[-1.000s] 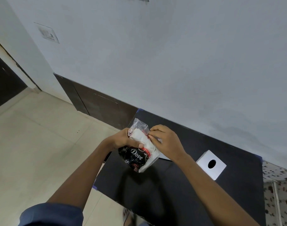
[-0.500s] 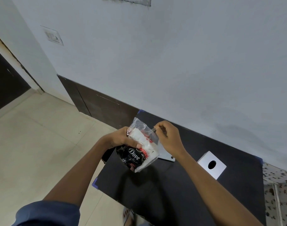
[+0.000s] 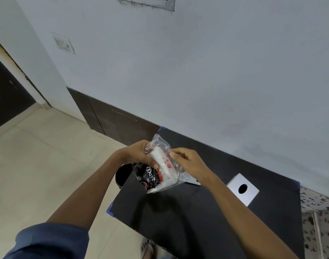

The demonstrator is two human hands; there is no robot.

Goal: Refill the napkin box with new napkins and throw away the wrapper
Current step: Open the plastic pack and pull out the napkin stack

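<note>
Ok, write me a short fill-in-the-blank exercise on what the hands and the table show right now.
1. Both hands hold a plastic pack of ____ above the black table.
2. The white box on the table has a round ____ in its top.
3. The left hand grips the pack while the ____ hand pinches its clear wrapper.
4. The word printed on the pack's dark part reads ____.

Missing words: napkins; hole; right; Dove

A black table (image 3: 197, 221) bears a white napkin box (image 3: 243, 189).
</note>
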